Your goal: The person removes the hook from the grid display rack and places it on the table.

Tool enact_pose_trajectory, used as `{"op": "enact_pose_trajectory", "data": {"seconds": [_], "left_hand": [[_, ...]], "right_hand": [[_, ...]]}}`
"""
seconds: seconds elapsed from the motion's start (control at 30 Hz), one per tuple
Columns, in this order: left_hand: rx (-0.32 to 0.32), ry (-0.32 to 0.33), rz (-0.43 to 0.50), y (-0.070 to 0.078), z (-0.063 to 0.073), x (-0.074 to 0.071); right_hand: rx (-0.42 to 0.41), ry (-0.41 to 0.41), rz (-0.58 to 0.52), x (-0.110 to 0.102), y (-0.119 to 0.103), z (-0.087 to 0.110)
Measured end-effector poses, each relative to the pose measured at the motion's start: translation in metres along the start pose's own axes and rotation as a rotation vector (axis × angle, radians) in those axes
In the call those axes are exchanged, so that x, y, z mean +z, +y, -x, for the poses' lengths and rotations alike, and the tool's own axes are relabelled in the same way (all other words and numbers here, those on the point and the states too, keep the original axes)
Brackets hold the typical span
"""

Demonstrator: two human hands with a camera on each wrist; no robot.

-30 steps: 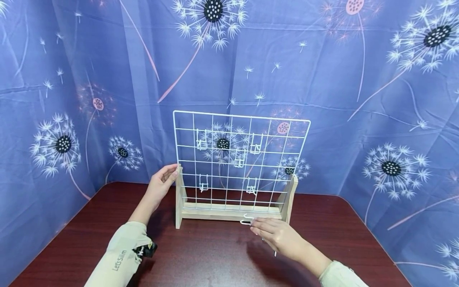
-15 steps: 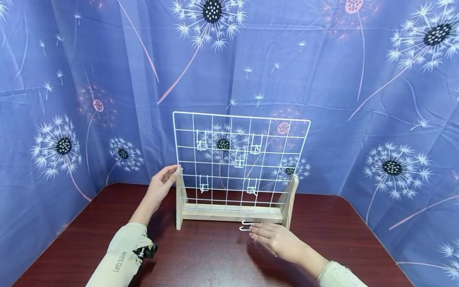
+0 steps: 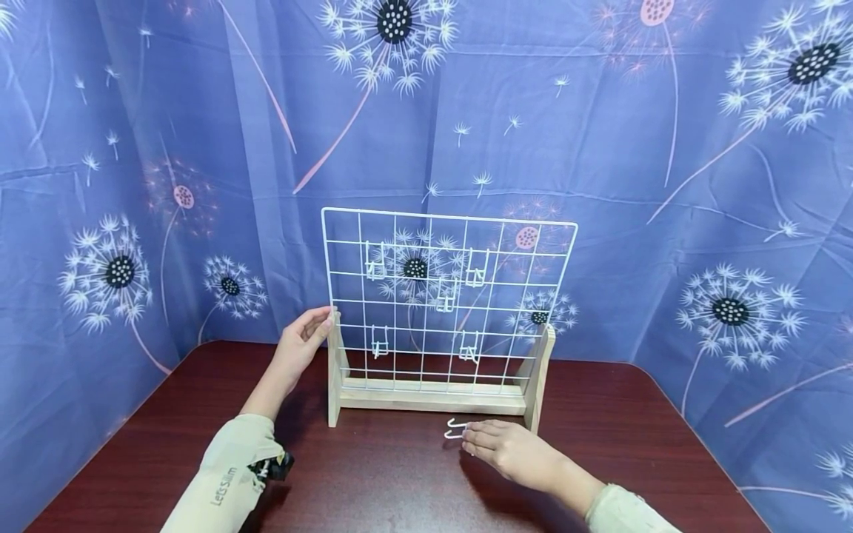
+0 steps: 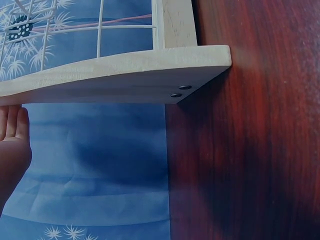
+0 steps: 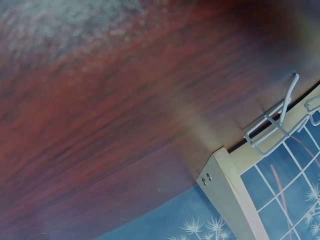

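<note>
A white wire grid panel stands upright in a pale wooden stand. Several white wire hooks hang on it, among them one at the upper left and one at the lower right. My left hand grips the top of the stand's left side piece; the left wrist view shows its fingers reaching the wood. Low before the stand's right end, my right hand pinches a loose white wire hook, two bent ends pointing left. The fingers cover its rest.
A dark red-brown table lies under the stand. Blue curtain with dandelion prints surrounds its back and sides. In the right wrist view, a wire hook shows against the stand's base bar, with no hand visible.
My right hand has lowered slightly toward the table with the wire hook, whose back part has gone out of sight behind the fingers. The left hand and the stand have stayed put.
</note>
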State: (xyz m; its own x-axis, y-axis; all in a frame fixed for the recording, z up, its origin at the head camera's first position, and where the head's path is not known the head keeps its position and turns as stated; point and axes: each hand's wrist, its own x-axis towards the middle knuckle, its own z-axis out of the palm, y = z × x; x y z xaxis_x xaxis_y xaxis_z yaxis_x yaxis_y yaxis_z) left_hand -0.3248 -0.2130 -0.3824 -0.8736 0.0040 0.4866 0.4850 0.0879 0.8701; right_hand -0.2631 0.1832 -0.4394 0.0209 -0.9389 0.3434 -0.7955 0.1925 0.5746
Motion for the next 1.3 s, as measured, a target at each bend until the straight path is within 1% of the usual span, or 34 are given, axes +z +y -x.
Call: {"op": "enact_pose_trajectory", "data": {"seconds": [0.17,0.4,0.6,0.87,1.13,1.3], "left_hand": [[0.001,0.007,0.012,0.001,-0.0003,0.0001],[-0.001,0.004,0.011,-0.0012,-0.0025,0.0],[-0.016,0.005,-0.003,0.0011,-0.0006,0.0006],[0.012,0.004,0.001,0.0018,0.0009,0.0008],[0.004,0.01,0.003,0.0005,0.0002,0.0003],[0.003,0.001,-0.003,-0.0009,0.0001,0.0]], "right_hand": [[-0.01,-0.05,0.016,0.0027,-0.0012,-0.0008],[-0.013,-0.067,0.021,0.0056,-0.0032,-0.0009],[-0.007,-0.067,0.026,0.0086,-0.0048,0.0004],[-0.01,-0.064,0.025,0.0079,-0.006,0.0005],[-0.051,-0.039,0.068,0.0057,-0.0082,-0.0012],[-0.077,-0.027,0.067,0.0055,-0.0097,-0.0005]]}}
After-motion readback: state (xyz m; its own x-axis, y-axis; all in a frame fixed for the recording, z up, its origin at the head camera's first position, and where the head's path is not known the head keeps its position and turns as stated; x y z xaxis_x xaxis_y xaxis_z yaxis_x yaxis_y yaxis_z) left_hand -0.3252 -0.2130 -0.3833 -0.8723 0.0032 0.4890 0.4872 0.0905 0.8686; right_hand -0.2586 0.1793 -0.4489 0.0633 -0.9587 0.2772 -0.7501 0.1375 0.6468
